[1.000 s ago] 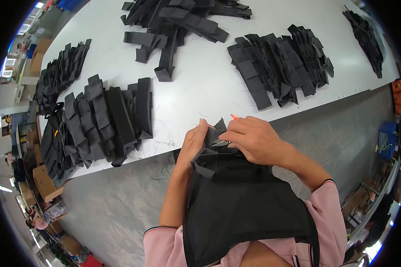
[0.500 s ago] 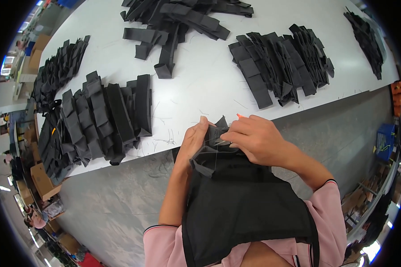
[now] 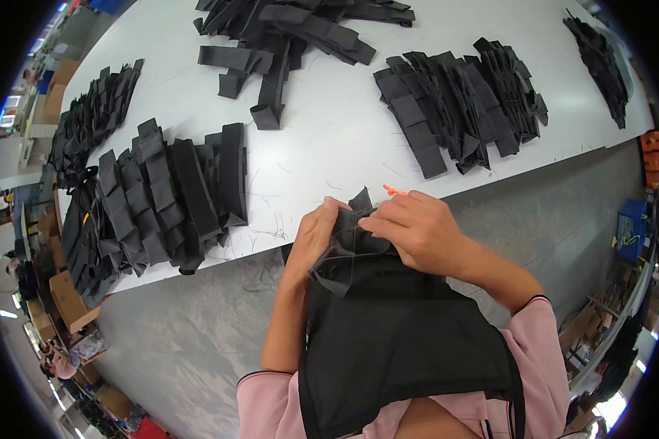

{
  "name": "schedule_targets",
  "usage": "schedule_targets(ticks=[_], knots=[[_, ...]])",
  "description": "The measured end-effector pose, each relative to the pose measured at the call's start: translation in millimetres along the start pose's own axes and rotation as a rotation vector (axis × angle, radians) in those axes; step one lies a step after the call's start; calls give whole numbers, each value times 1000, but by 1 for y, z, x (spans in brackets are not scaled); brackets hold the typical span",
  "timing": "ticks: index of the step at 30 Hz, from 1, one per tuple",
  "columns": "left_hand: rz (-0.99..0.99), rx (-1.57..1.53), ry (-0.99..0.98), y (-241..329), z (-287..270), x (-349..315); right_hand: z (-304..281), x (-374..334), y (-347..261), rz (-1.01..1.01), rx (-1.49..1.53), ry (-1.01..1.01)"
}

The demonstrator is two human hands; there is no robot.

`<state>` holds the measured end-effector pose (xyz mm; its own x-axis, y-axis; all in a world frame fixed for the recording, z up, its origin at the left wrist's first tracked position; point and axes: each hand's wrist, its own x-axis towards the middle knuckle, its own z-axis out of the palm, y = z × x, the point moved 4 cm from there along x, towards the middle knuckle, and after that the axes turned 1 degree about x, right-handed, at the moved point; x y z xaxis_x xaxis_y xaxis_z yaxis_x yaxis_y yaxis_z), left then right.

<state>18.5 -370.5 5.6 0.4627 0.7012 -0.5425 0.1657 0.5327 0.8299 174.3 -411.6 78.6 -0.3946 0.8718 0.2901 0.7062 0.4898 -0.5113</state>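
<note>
Black fabric piece [image 3: 351, 241] pinched at bench [image 3: 329, 146] edge by left hand [image 3: 311, 241] and right hand [image 3: 417, 230], fingers closed on it, orange tool [image 3: 394, 191] in right, barely shifted since a second ago.

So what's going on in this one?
A person in a pink top stands at a white table, working on a black fabric piece held against their body. The left hand grips its upper edge, and the right hand pinches the same spot, with a small orange tool poking out above the fingers. Piles of black straps lie spread over the table.
</note>
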Motion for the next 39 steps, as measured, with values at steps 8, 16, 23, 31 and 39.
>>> schedule_targets(ticks=[8,16,23,31,39], knots=[[184,67,46,3,-7,2,-10,-12,9,121,74,147],[216,-33,39,9,11,4,27,-26,12,301,239,155],[-71,-367,-122,-4,19,-11,34,-22,35,352,555,353],[147,-336,241,-10,29,-11,5,-34,6,668,536,243],[177,-255,322,-3,31,-12,2,-24,-14,368,-56,87]])
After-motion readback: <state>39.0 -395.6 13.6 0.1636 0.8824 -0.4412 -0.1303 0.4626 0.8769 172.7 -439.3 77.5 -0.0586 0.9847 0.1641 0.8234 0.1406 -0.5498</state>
